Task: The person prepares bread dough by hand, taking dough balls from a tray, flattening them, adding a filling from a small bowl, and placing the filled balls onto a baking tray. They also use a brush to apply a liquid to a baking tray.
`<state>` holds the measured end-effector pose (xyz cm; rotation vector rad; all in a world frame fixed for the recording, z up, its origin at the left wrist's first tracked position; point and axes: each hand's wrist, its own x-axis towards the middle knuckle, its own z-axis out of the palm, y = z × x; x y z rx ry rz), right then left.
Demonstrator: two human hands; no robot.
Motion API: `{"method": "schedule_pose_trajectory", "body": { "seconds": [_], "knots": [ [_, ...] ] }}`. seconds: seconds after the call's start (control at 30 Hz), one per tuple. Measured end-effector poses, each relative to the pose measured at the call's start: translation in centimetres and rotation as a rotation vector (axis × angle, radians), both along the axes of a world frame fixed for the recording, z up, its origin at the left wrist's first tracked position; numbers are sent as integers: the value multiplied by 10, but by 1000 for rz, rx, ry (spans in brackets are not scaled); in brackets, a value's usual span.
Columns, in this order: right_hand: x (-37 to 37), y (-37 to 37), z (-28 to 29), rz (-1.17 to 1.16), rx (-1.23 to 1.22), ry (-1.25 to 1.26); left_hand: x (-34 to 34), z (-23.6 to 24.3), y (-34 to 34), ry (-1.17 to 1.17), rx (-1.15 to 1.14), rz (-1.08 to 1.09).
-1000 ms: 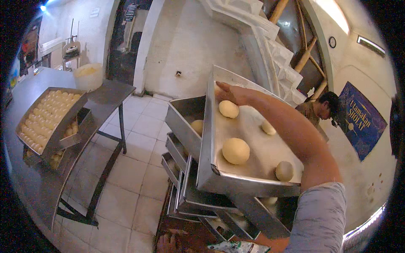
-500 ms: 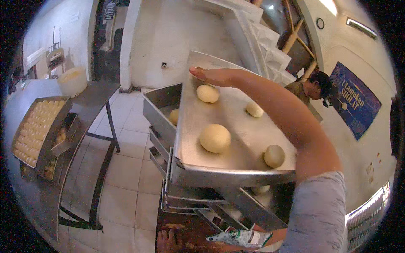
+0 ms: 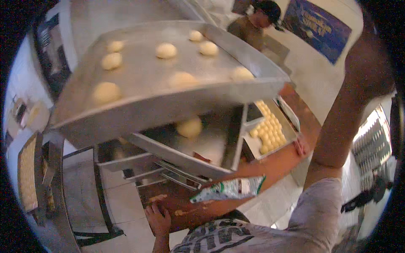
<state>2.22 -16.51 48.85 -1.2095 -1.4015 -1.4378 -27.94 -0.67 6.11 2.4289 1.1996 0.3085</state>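
A large metal tray (image 3: 143, 63) lies on top of a stack of trays in front of me, with several round pale dough balls (image 3: 166, 51) spaced out on it. My right hand (image 3: 371, 63) is lifted at the upper right, away from the tray. It is dark and blurred, so its fingers cannot be made out. Down at the lower left, my left hand (image 3: 158, 219) rests on the edge of the brown table (image 3: 278, 168), its fingers spread and holding nothing. Under the top tray, another tray set askew shows a dough ball (image 3: 189, 127).
A green-and-white plastic packet (image 3: 230, 188) lies on the table near me. Farther right, a tray holds rows of small dough balls (image 3: 270, 130). Another person (image 3: 253, 25) stands beyond the stack. At left, a tray of dough pieces (image 3: 28, 177) stands on a side table.
My right hand has left the top tray's far left part and swung up to the right. The view has turned, bringing more of the brown table and my left hand into sight.
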Motion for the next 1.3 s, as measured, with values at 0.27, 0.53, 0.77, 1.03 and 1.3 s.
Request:
{"method": "schedule_pose_trajectory", "body": {
  "seconds": [0.27, 0.53, 0.77, 1.03, 1.3],
  "knots": [
    [1, -108, -322, -250, -1076, 789, -8, -42, -16, 0, 102, 30],
    [-20, -126, -444, -332, -1440, 758, -13, -69, -9, -24, 332, 32],
    [24, -225, -393, 30, -1225, 1313, -13, -86, -7, 77, 386, 102],
    [152, -375, -249, -268, -820, 1104, 23, -95, -78, -6, 556, 318],
    [335, -392, -210, -403, -330, 923, 142, -80, -158, 46, 709, 206]
  ]
}}
